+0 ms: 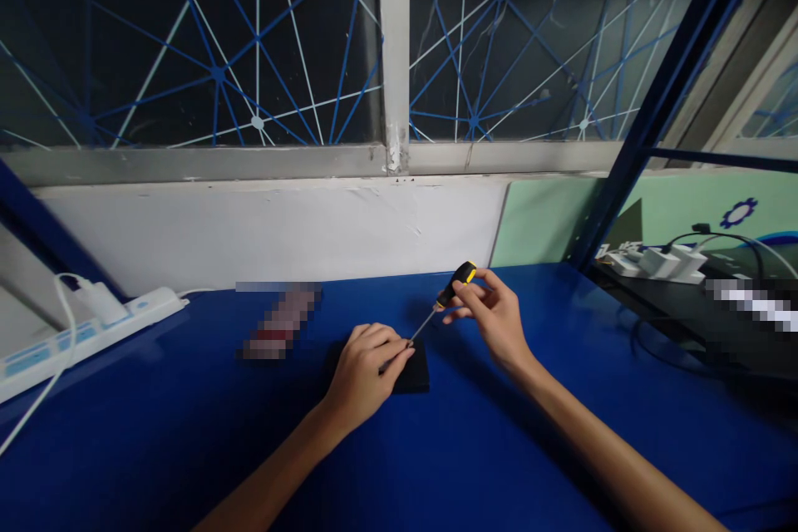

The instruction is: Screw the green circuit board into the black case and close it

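Observation:
Between the fingers of my right hand (495,312) is the black and yellow handle of a screwdriver (457,283). Its thin metal shaft slants down and left, and the tip meets the fingertips of my left hand (367,366). The left thumb and forefinger are pinched together around the tip; whether a small part sits between them is hidden. Beneath my left hand lies a flat black rectangular block (416,370), partly covered by the palm and fingers.
The blue tabletop (249,440) carries a white power strip (93,328) with a plug and cable at left. A blurred-out reddish item (283,322) lies behind my left hand. More plugs and cables on a white strip (661,263) stand at right. A white wall panel (299,233) rises behind.

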{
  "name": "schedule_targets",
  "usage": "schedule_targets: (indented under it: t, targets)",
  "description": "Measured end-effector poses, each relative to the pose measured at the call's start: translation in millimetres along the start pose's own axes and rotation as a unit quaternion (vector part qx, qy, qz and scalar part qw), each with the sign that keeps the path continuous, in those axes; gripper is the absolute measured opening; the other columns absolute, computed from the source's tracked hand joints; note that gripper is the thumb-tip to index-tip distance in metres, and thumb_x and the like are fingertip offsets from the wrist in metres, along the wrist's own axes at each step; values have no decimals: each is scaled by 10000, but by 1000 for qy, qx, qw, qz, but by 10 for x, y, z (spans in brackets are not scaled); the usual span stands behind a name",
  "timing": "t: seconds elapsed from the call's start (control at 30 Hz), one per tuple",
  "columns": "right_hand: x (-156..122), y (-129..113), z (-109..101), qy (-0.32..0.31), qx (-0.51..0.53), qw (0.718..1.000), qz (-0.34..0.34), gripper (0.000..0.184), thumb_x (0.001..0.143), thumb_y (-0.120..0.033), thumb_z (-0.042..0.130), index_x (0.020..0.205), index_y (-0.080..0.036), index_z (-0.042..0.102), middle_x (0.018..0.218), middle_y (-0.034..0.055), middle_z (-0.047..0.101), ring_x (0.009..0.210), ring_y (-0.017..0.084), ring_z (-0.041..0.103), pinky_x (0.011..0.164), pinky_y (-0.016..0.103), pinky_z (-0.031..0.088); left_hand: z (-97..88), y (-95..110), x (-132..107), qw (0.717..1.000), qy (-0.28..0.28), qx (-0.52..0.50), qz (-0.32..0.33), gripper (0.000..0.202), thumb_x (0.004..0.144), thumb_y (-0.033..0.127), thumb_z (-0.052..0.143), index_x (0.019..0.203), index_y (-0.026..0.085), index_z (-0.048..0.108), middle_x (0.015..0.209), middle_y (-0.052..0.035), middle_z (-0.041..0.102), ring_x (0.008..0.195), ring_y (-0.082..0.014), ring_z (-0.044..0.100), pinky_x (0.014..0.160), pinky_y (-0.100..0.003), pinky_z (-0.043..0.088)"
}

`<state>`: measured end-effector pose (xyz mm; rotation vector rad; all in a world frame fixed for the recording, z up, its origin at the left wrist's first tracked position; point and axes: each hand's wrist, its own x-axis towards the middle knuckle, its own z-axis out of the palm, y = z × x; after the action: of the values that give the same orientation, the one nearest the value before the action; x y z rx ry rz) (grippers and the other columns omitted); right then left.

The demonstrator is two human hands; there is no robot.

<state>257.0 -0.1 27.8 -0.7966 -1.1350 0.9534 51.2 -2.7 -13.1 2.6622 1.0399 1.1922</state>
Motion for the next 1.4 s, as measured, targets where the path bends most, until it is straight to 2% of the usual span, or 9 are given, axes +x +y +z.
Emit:
schedule_targets:
  t: [0.17, 0.47, 0.93, 1.17, 1.4]
  targets:
    - [25, -12, -38, 31, 9, 999, -18, 316, 769, -406, 720, 907, -209, 515, 697, 27, 720, 638, 236, 722, 542, 364, 603, -7, -3, 6, 1000, 18, -3, 3, 205, 957, 231, 505, 907, 210, 703, 817, -40, 686, 803, -192, 618, 773, -357, 448]
    - [-6, -31, 17, 26, 14, 1000, -4, 326, 757, -413, 728, 902, -210, 519, 661, 8, 697, 624, 234, 715, 501, 343, 589, -17, -8, 19, 999, 39, -10, 7, 202, 948, 231, 516, 871, 202, 700, 781, -39, 689, 773, -188, 627, 750, -343, 458]
    - [-16, -27, 8, 15, 18, 1000, -18, 280, 784, -373, 714, 902, -211, 520, 712, 29, 723, 653, 236, 726, 544, 354, 602, -5, -25, 8, 998, 54, -19, 8, 149, 933, 205, 558, 869, 207, 693, 766, -20, 687, 754, -181, 622, 730, -343, 449]
    - [-8, -23, -32, 6, 5, 1000, -25, 284, 775, -348, 727, 922, -201, 534, 707, 36, 719, 679, 237, 722, 547, 338, 589, -14, -17, 14, 999, 40, -11, 10, 153, 930, 209, 557, 873, 208, 699, 788, -28, 697, 765, -187, 632, 739, -345, 452]
    - [10, -4, -73, 0, -33, 999, -36, 411, 758, -335, 743, 1083, -206, 528, 625, -32, 639, 557, 193, 684, 511, 309, 563, -18, -39, 9, 1000, 0, -25, -12, 172, 939, 234, 551, 861, 204, 702, 816, -25, 700, 797, -191, 628, 765, -350, 441]
